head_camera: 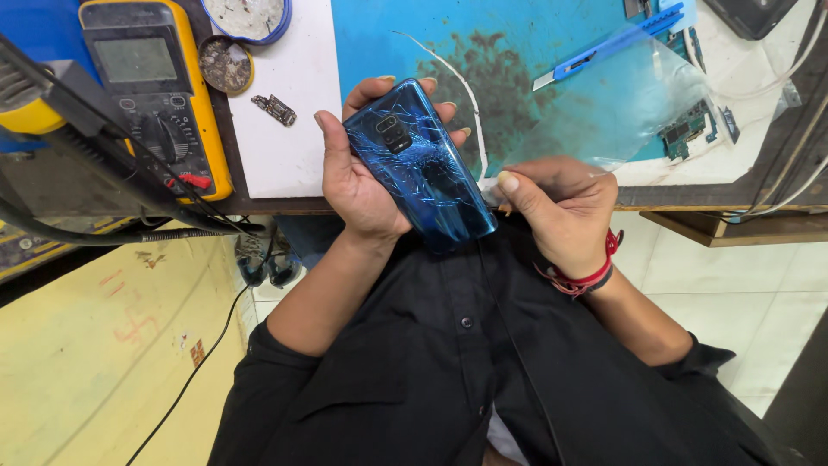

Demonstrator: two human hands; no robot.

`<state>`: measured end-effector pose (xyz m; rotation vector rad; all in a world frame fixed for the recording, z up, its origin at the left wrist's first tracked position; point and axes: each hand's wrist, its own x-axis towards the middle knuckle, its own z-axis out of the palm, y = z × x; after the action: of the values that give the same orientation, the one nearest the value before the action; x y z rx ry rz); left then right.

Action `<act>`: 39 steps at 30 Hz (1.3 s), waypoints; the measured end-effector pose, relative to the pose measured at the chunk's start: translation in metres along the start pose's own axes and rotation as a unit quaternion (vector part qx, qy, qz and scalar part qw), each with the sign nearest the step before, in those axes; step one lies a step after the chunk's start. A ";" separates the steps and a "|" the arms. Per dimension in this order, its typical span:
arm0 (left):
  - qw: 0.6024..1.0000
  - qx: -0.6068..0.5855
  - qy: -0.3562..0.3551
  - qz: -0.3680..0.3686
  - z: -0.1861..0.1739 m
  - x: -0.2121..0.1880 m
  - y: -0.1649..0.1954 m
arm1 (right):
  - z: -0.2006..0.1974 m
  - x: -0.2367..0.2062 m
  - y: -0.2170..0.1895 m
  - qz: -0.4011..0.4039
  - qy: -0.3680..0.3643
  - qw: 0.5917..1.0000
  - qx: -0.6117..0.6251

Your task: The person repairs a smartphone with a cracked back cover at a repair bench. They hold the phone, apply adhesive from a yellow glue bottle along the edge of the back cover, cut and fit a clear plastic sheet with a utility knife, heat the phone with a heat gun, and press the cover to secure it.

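Head view: cracked blue phone (420,166) in left hand (355,185)

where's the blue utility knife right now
The blue utility knife lies at the head view's upper right, on the blue work mat, beyond the right hand.

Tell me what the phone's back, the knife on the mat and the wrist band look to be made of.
Phone back, held in the left hand: glossy blue glass, it seems, going by the spidering cracks and sharp reflections.
Knife: light blue moulded plastic body, slightly shiny, with a bare grey metal blade tip.
Band on the right hand's wrist: red thread or cord, matte and stranded; the dark part beside it is unclear.
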<state>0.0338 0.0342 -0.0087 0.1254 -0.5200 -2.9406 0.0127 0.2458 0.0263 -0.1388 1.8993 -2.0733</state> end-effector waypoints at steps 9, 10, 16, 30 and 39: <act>1.000 -0.002 -0.004 0.002 0.000 0.000 0.001 | 0.001 0.003 -0.009 0.030 -0.034 0.999 -0.030; 1.000 0.001 -0.003 0.002 0.000 0.000 0.000 | 0.002 0.004 -0.010 0.039 -0.042 0.998 -0.026; 1.000 0.026 -0.003 -0.009 0.003 -0.003 -0.006 | 0.016 0.016 -0.006 0.066 -0.026 0.997 -0.001; 0.999 0.019 -0.009 -0.039 -0.005 -0.014 -0.013 | 0.030 0.019 0.011 0.037 0.035 0.997 0.057; 0.979 -0.082 0.031 -0.184 0.005 -0.006 -0.003 | -0.003 0.067 0.005 -0.067 0.086 0.991 -0.075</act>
<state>0.0392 0.0396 -0.0044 0.3256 -0.2647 -3.3085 -0.0502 0.2287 0.0119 -0.1275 2.2060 -2.0861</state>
